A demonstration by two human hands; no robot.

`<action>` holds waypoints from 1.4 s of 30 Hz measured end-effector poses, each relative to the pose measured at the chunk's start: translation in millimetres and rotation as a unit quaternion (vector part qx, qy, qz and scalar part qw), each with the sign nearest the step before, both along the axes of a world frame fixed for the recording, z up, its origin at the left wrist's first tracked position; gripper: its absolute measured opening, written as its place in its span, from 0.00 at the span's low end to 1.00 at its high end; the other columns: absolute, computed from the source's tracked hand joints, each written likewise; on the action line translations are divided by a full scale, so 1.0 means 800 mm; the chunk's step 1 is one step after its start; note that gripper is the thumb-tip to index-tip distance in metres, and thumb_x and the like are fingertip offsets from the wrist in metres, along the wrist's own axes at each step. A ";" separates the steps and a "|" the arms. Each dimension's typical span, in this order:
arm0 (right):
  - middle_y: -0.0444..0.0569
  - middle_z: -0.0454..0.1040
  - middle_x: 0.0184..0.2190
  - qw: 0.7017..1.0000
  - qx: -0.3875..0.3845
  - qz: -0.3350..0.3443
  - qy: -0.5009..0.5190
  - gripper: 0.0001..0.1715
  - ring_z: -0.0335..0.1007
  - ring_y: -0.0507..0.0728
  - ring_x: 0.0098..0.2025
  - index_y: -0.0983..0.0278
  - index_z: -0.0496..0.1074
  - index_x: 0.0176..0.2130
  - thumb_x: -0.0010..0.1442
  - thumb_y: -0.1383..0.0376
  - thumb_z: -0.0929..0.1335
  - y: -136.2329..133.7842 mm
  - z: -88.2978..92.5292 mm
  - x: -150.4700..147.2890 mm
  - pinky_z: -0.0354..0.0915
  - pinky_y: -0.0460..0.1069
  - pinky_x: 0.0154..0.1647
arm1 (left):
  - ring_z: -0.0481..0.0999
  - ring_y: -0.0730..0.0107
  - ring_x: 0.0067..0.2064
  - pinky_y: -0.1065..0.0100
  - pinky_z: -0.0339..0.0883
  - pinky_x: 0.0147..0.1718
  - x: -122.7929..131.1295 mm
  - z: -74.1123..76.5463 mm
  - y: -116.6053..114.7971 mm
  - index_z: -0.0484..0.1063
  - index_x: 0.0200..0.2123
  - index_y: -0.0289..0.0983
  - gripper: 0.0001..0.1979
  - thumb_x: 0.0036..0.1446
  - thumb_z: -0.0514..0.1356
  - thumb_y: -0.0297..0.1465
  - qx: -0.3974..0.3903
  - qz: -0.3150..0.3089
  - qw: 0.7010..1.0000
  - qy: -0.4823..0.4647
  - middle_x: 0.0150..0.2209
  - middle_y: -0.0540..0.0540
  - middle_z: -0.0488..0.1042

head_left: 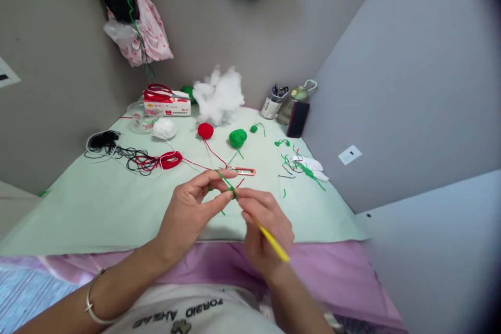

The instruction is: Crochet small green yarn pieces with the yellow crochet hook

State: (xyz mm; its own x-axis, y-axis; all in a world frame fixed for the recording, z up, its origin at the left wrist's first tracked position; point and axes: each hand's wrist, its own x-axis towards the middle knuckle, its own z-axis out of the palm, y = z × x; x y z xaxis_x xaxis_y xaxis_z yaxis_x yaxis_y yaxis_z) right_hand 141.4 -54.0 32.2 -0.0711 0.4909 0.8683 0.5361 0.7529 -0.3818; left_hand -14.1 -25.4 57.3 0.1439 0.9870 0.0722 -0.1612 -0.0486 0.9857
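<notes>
Fingers, left hand (182,209): thumb pinches the green yarn (226,179) near the middle of the frame; index finger is stretched out, a strand crossing it. Gap at the pinch is all but nil.
Fingers, right hand (270,219): closed pencil-style round the yellow hook (273,240), grip near its front end, back end pointing lower right. Hook tip is lost among the fingertips; cannot tell whether a loop sits on it.

Handling (judged): yarn is very light, soft and limp, little slip against skin, likely to fray or loosen if tugged. Best hold: a light pinch just beside the worked knot, strand kept under mild tension over the index finger. Hook looks light and stiff; the handle offers the sure grip.

Edges and room: just beyond the fingers, orange snips (246,171) and a red strand (215,151) could snag the work; green ball (238,139) sits behind these. Scraps (309,168) lie right of centre. Near edge of the bench (117,214) runs under the wrists. Widest room for elbow and yarn: lower left of the bench; the wall (391,115) limits reach at right.
</notes>
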 end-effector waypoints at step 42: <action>0.45 0.79 0.31 0.831 -0.257 0.240 0.431 0.12 0.73 0.49 0.27 0.60 0.83 0.34 0.64 0.55 0.74 0.005 0.076 -0.029 0.70 0.46 0.28 | 0.73 0.66 0.45 0.61 0.63 0.55 -0.040 0.051 -0.007 0.81 0.57 0.42 0.26 0.54 0.75 0.37 -0.111 -0.237 0.940 -0.219 0.38 0.48 0.78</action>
